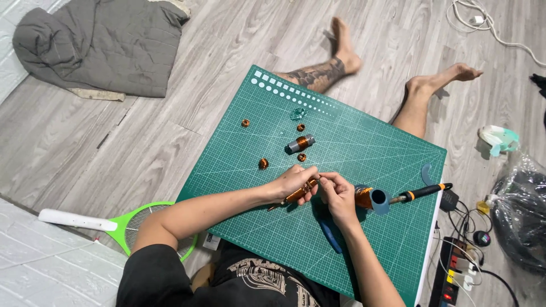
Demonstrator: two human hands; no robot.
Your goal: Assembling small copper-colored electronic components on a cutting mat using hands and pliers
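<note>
My left hand (294, 182) grips a small cylinder wound with copper-coloured wire (301, 192) over a green cutting mat (352, 148). My right hand (336, 192) meets it, fingertips pinching at the cylinder's upper end. Just right of my right hand lies a copper-coloured roll with a blue core (372, 199). A soldering iron with a black and orange handle (420, 193) rests at the mat's right edge. A blue-handled tool (330, 234) lies on the mat under my right wrist.
Several small copper coils (263, 163) and a grey and copper cylinder (300, 143) lie on the mat. A power strip with cables (455, 273) sits at the right. A green racket-shaped swatter (136, 224) lies left, a grey cloth (96, 42) far left.
</note>
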